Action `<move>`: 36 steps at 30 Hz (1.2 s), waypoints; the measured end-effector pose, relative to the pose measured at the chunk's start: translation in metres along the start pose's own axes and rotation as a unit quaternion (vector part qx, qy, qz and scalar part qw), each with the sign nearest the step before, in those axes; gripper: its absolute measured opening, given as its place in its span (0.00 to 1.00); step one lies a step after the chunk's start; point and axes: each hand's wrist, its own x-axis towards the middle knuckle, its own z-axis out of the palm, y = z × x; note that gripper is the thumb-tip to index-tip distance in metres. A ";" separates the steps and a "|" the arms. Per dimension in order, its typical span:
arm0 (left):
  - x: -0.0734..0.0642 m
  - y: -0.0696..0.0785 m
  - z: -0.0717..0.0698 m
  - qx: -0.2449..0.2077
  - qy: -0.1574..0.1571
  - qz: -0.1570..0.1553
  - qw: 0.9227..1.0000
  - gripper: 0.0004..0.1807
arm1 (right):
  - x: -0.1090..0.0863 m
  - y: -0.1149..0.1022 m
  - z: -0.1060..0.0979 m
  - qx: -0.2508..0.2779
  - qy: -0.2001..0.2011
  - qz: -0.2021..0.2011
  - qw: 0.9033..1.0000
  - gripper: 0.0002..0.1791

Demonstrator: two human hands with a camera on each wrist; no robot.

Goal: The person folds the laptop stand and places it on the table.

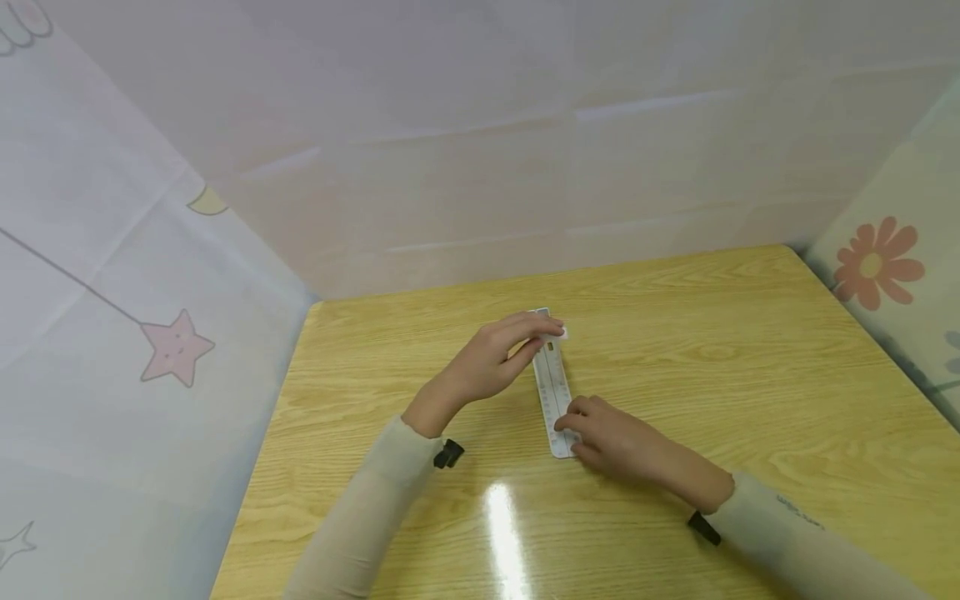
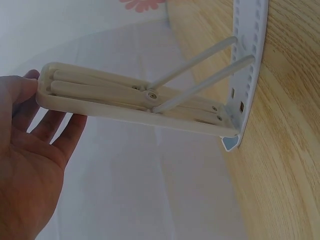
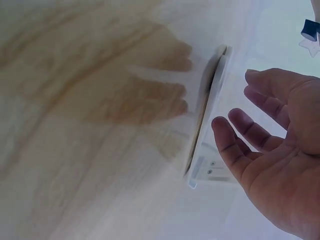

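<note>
A white folding stand (image 1: pixel 552 396) stands partly opened on the wooden table. Its long base strip, with rows of small notches, lies flat. From the base's far end rises a hinged panel (image 2: pixel 102 91), braced by two thin struts (image 2: pixel 202 86). My left hand (image 1: pixel 491 360) grips the panel's raised end, thumb on one side and fingers on the other, as the left wrist view shows. My right hand (image 1: pixel 618 437) hovers by the base's near end with loosely bent fingers. Whether its fingertips touch the base, I cannot tell.
The yellow wood-grain table (image 1: pixel 375 358) reaches back to a pale cloth wall (image 1: pixel 465 200). Printed cloth sides flank it, one with a pink star (image 1: pixel 177 347), the other with a red flower (image 1: pixel 877 262). Black clips hang at both wrists.
</note>
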 end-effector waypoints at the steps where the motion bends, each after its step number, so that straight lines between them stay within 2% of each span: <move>1: 0.000 0.000 0.000 0.000 0.000 -0.001 1.000 0.15 | 0.000 0.000 -0.001 -0.002 0.001 -0.001 1.000 0.17; 8: -0.001 0.002 -0.002 0.004 -0.008 -0.003 1.000 0.15 | 0.000 0.002 -0.004 -0.003 0.022 -0.019 1.000 0.17; 18: 0.004 0.004 0.000 0.027 -0.027 -0.006 0.999 0.17 | 0.004 0.006 -0.008 0.009 0.008 0.000 1.000 0.19; 25: 0.007 0.007 0.001 0.024 -0.034 -0.021 0.999 0.17 | 0.006 0.010 -0.013 0.050 0.021 0.004 0.999 0.19; 36: 0.005 0.008 0.005 0.011 -0.021 -0.027 0.999 0.17 | 0.008 0.019 -0.020 0.107 0.025 0.033 0.993 0.19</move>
